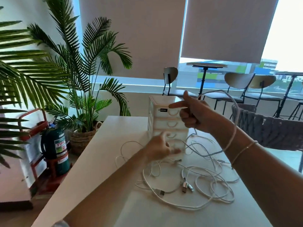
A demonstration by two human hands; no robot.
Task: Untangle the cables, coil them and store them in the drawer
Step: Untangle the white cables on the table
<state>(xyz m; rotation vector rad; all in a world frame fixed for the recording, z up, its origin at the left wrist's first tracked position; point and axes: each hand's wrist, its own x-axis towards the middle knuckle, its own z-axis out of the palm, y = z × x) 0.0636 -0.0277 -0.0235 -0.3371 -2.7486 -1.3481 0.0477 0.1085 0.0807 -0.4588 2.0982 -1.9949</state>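
A tangle of white cables (203, 182) with USB plugs lies on the white table (101, 161). Behind it stands a small white drawer unit (165, 118) with several drawers, all closed as far as I can see. My right hand (195, 114) is raised in front of the unit's upper drawers and grips one white cable (229, 102), which arcs above the hand and falls over my wrist; the forefinger points left. My left hand (161, 148) is low, at the unit's bottom drawer, fingers by the cables. It is blurred, and a grip cannot be made out.
A grey woven chair (268, 128) stands at the table's right side. Left of the table are potted palms (78, 95) in a basket and a green fire extinguisher (56, 148) on a red stand. Chairs and a high table line the window behind.
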